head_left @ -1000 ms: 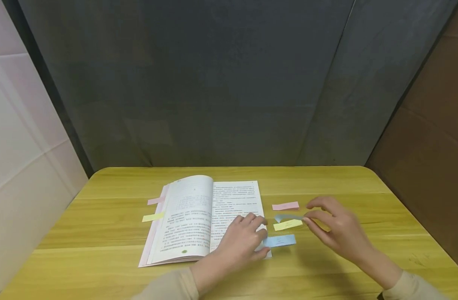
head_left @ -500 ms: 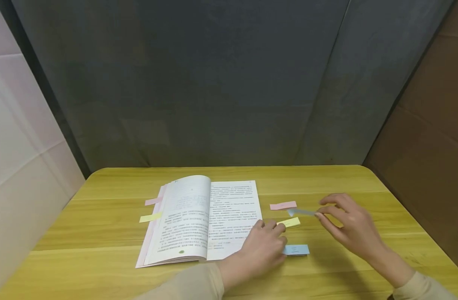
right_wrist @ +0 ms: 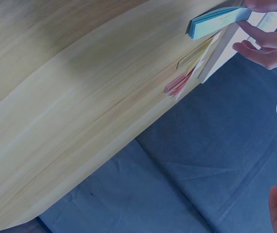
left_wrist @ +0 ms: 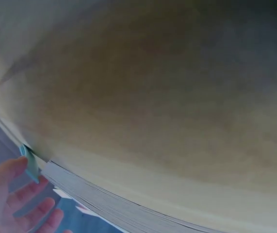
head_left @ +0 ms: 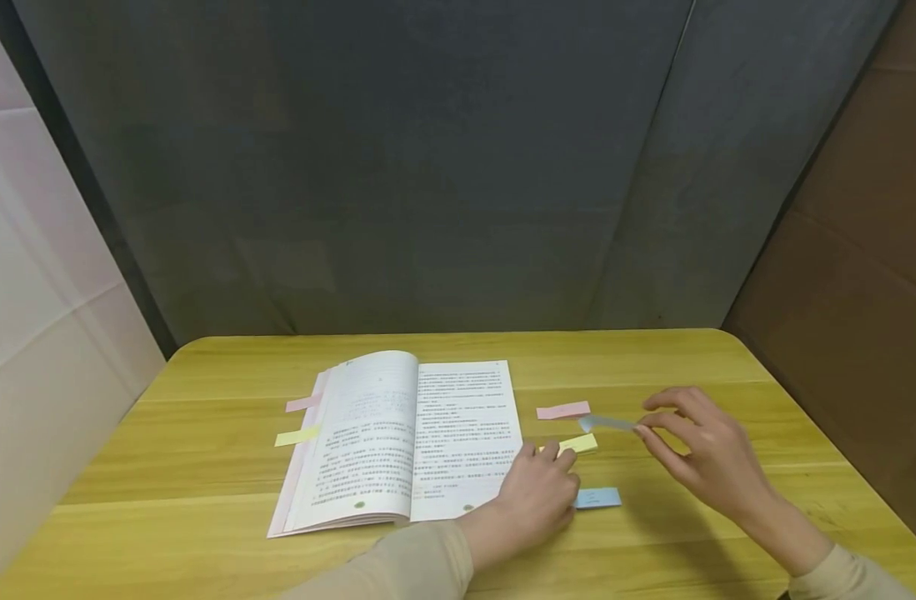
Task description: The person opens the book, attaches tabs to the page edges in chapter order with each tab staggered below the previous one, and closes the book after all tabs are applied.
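My left hand (head_left: pixel 533 500) pinches the near end of a blue sticky-note pad (head_left: pixel 598 498), just right of an open book (head_left: pixel 465 417). In the right wrist view the pad's layered strips (right_wrist: pixel 216 22) show, with thumb and fingers at one end. My right hand (head_left: pixel 713 454) holds a single pale blue sticky strip (head_left: pixel 611 423) between thumb and index finger; its curled free end points left. A yellow sticky pad (head_left: pixel 583 442), partly behind the left fingers, and a pink sticky pad (head_left: pixel 563 411) lie on the table between book and right hand.
Pink (head_left: pixel 303 404) and yellow tabs (head_left: pixel 297 436) stick out of the book's left edge. The wooden table (head_left: pixel 675 358) ends at a dark cloth backdrop (head_left: pixel 442 183). A pale panel (head_left: pixel 45 250) stands at the left, a brown one (head_left: pixel 855 250) at the right.
My left hand has moved right off the book's page, and the blue pad has shifted right with it. My right hand has drawn slightly right with the blue strip.
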Tool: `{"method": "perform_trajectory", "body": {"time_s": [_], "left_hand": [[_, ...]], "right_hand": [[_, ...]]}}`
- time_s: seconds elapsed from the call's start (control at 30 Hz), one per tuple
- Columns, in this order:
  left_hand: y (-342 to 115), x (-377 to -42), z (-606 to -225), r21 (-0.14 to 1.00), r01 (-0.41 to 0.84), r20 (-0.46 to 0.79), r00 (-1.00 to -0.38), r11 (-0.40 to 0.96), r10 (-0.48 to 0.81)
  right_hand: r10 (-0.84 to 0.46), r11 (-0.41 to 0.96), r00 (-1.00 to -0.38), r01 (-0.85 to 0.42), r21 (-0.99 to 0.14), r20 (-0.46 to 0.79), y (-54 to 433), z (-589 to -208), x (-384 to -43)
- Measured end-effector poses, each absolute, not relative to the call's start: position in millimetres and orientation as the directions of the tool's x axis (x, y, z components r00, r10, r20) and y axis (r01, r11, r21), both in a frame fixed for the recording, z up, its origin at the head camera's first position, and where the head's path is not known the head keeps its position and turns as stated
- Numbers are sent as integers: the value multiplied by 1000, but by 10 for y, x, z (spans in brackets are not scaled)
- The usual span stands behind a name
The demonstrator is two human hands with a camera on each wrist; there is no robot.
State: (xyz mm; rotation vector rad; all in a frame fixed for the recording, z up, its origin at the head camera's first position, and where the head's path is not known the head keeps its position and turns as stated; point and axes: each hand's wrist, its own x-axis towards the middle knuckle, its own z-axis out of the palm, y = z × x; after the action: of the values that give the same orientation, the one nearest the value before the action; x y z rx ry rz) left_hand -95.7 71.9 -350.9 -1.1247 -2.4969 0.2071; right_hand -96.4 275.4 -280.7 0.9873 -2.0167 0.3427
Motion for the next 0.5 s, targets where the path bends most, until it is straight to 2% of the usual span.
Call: {"method": "perform_trajectory", "body": {"time_s": [0.3,0.5], "left_hand": [[753,-957,-3538,-315,678,206,-634,664,745],[713,-957,-3501,-283,673,217,-649,683,729]], "right_hand": [[-523,650,-332,-752,115,785,2746,-2822,-966],[-521,648,-338,-755,105,784,2736,-2835,-969]]}}
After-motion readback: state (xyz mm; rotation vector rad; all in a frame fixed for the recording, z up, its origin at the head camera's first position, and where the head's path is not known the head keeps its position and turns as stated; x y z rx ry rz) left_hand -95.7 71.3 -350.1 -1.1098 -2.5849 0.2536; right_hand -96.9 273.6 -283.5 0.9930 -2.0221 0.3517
